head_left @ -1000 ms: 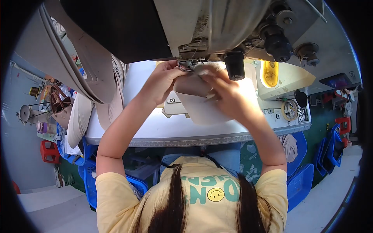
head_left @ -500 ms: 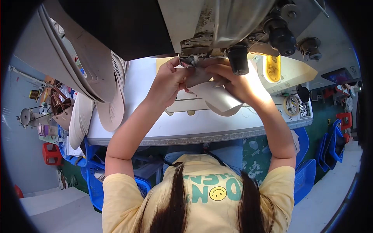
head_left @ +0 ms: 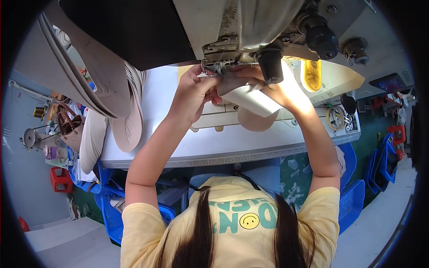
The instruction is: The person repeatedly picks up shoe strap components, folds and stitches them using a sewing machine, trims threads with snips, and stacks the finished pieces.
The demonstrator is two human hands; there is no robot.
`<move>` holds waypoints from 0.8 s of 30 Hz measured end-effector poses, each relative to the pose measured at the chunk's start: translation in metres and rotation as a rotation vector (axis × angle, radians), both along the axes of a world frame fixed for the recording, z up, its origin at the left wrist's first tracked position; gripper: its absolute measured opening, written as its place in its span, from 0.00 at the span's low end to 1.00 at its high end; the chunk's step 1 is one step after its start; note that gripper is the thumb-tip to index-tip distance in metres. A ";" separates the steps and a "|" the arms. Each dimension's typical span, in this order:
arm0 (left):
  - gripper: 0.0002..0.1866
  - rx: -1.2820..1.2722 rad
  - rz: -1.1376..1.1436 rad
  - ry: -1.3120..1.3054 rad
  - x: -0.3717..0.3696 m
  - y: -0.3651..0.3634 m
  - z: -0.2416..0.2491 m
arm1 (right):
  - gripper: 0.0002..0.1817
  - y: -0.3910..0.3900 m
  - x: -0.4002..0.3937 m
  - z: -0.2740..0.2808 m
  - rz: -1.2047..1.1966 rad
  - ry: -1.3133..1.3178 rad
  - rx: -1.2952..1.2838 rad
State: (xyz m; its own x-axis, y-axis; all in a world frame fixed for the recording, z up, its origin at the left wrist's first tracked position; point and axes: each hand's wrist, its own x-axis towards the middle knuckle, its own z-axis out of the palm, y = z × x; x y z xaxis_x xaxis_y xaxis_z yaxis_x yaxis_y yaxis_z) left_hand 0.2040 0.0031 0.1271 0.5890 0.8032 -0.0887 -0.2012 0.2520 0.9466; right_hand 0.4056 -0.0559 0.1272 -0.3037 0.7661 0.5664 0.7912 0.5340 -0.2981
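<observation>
A curled piece of pale material (head_left: 252,100) lies under the needle area of a sewing machine (head_left: 223,42). My left hand (head_left: 196,91) pinches the left edge of the piece beside the presser foot, thumb and fingers together. On the other side, my right hand (head_left: 272,87) holds the same piece, its fingers partly hidden behind a black knob of the machine. The lower end of the piece hangs free over the white table (head_left: 187,145) and shows a beige inner face.
Stacks of beige cut pieces (head_left: 127,129) hang at the left. A yellow tray (head_left: 311,76) and a tape roll (head_left: 335,119) are on the right. Blue baskets (head_left: 351,207) stand below the table, and a ruler strip (head_left: 223,159) runs along its front edge.
The pale piece has turned and shifted slightly right, its lower end less rolled. My right hand has moved a little right and up, while my left hand stays near the presser foot.
</observation>
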 end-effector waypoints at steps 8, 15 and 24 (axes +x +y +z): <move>0.09 -0.014 0.023 -0.003 0.001 0.000 -0.002 | 0.11 0.001 -0.001 -0.001 -0.001 0.001 0.088; 0.07 0.015 0.021 -0.014 0.001 -0.005 -0.004 | 0.07 0.000 -0.001 -0.007 0.000 0.020 0.085; 0.05 -0.014 0.114 -0.229 0.002 -0.021 -0.022 | 0.23 -0.015 -0.007 -0.011 -0.091 0.038 -0.107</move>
State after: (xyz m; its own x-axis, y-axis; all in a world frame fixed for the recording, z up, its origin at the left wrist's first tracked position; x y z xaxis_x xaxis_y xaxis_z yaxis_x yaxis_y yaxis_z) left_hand 0.2062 -0.0180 0.1054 0.5011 0.8650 0.0249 -0.4375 0.2284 0.8697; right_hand 0.3983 -0.0712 0.1166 -0.2100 0.8461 0.4899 0.8218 0.4242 -0.3804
